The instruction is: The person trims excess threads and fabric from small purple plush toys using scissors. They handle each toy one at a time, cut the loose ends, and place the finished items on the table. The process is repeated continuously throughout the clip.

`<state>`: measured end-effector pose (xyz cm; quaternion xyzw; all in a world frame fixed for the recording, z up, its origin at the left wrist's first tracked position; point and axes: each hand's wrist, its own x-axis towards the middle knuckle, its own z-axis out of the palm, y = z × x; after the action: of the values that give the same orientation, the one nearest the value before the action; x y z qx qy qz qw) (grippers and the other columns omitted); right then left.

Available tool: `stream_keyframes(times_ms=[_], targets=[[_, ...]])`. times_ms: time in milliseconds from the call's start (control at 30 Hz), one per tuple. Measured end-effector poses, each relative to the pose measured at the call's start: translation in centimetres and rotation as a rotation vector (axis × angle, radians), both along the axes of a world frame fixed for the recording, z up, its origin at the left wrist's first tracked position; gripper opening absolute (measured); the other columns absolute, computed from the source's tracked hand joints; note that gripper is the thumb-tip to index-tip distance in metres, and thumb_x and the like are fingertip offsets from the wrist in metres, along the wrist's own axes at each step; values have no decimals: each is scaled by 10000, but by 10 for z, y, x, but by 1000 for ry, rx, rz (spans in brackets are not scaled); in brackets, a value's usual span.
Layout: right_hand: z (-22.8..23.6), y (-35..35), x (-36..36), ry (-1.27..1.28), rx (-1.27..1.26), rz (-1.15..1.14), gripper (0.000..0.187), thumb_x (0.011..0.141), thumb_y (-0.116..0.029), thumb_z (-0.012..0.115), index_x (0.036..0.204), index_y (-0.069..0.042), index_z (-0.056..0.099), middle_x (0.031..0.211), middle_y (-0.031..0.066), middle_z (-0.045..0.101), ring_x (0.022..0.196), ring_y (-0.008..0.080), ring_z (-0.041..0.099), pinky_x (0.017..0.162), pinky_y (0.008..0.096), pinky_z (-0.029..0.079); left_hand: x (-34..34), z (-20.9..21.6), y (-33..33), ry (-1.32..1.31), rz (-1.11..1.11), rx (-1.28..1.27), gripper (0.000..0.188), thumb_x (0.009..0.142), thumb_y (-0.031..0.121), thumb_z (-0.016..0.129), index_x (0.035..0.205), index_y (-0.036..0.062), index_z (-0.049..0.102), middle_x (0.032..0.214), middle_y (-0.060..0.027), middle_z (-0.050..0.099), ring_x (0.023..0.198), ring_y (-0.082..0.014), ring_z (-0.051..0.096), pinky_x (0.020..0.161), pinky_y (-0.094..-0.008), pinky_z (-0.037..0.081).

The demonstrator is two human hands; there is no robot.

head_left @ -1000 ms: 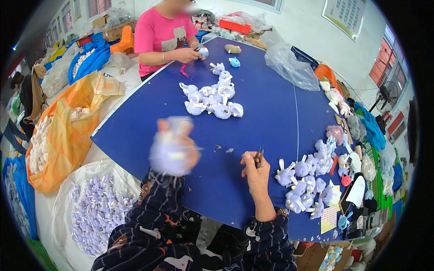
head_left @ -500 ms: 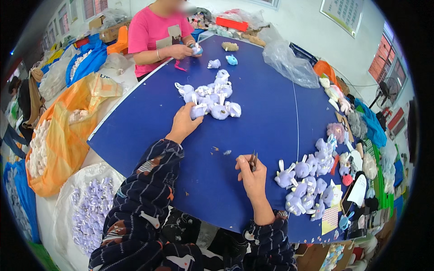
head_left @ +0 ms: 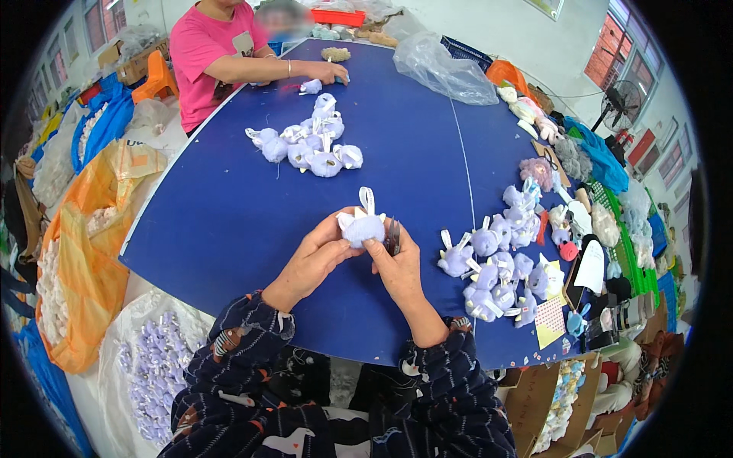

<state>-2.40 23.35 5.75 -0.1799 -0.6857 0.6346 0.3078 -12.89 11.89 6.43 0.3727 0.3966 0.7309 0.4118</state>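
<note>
1. Fingers (head_left: pixel 333 229) of the left hand (head_left: pixel 313 259) are closed lightly around a purple plush piece (head_left: pixel 363 231), with the left thumb laid on its near side.
2. By the right hand (head_left: pixel 401 272) the same piece is steadied with the thumb, while dark snips (head_left: pixel 393 238) are kept in the grip just beside it. How far apart the blades stand cannot be told.
3. The piece is held above the blue table (head_left: pixel 221 206), in front of the person, with its white ribbon loop (head_left: pixel 367 200) standing upward.
4. Half a second ago the far group of plush pieces (head_left: pixel 313 149) was being touched by the left hand, and the snips were held well apart; now both hands have been brought together at one piece.
5. As a judgement, fetching has thus given way to handling, with blades and ribbon loop brought near each other.
6. More purple pieces (head_left: pixel 500 267) are gathered to the right, touched by neither hand.
</note>
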Motion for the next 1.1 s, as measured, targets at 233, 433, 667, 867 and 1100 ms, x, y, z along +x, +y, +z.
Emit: stream_keyframes(times_ms=[233,433,667,867,1100], targets=[[0,1,1,-17,325,-23,362,716,-130,712,1018,9,568,793,30,561,605,51,466,520,214,388,0,-10,1,174,250,16,316,858,85,564,1143,-6,463,1013,-75,543,912,-120,551,772,-256,483],[14,5,6,-92,146,139,330,741,-168,701,997,14,600,827,14,543,597,56,433,524,204,359,-2,-14,0,132,254,50,283,861,96,570,1109,-5,479,982,-63,548,864,-104,552,734,-241,482],[12,3,6,-95,161,158,323,754,-168,691,1009,11,609,815,16,539,621,60,444,538,208,362,-4,-10,-3,130,178,-58,285,838,108,607,1085,-3,518,937,-33,574,833,-76,552,722,-220,470],[-1,-1,1,-47,230,98,249,767,-146,676,963,1,631,776,33,542,636,85,466,558,230,380,-4,-19,0,169,246,-73,229,845,122,594,1028,-14,571,860,-27,597,765,-58,546,659,-201,453],[-9,-5,-4,-62,173,36,189,769,-125,674,899,4,628,713,22,544,617,75,487,539,229,394,-4,-27,2,154,307,-134,253,843,98,584,1065,-15,545,919,-38,599,794,-70,551,680,-210,456]])
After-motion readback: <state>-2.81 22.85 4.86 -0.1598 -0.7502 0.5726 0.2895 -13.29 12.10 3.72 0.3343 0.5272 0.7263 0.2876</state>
